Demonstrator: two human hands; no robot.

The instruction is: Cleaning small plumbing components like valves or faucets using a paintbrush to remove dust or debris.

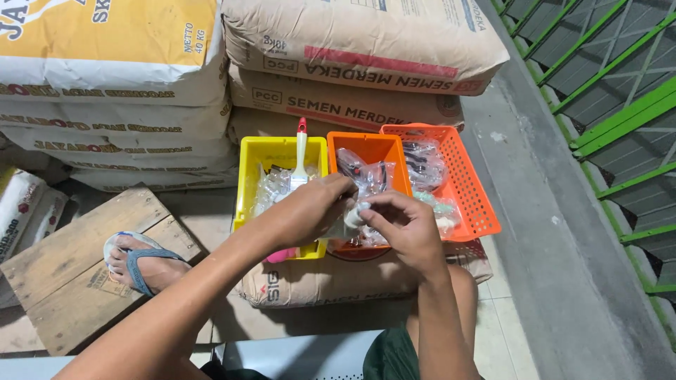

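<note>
Clear plastic packet (350, 224) pinched between both hands (355, 214), above the orange bin (366, 149)

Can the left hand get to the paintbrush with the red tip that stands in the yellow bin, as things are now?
Probably yes. The paintbrush stands upright in the yellow bin, just beyond the left hand, with nothing over its handle. But the left hand is busy pinching a small clear packet together with the right hand.

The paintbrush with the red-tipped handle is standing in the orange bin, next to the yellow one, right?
Not quite. The head view shows the paintbrush with the red-tipped handle standing in the yellow bin, next to the orange bin.
</note>
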